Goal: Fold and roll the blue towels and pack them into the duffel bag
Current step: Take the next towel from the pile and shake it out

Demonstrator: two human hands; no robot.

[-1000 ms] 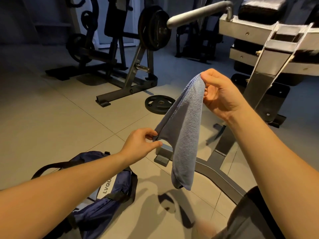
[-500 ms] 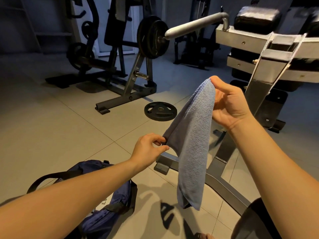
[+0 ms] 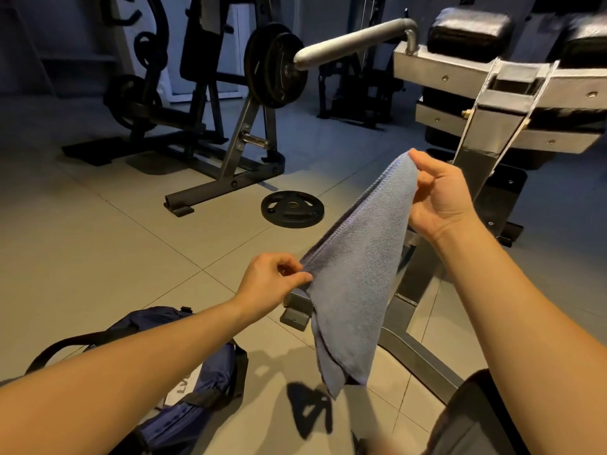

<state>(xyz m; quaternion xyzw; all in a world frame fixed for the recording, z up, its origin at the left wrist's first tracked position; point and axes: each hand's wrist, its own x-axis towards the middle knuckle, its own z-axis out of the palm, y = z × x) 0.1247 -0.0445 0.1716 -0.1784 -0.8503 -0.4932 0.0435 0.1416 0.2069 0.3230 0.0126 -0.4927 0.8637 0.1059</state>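
Note:
A blue towel [image 3: 358, 270] hangs in the air in front of me, doubled over, its lower end drooping toward the floor. My right hand [image 3: 440, 198] pinches its top corner up high. Lower and to the left, my left hand [image 3: 272, 280] pinches the other corner of the same hemmed edge, so that edge runs as a slanted line between the two hands. The navy duffel bag [image 3: 197, 382] lies on the tiled floor at the lower left, partly hidden under my left forearm, a black strap curving off its left side.
A grey steel bench frame [image 3: 423, 353] stands right behind the towel, its foot close to the bag. A black weight plate [image 3: 292, 209] lies flat on the floor. A plate-loaded machine [image 3: 243, 133] stands further back. Bare tiles stretch to the left.
Both hands have drifted slightly lower and to the right with the towel, which now hangs lower. The grips are the same.

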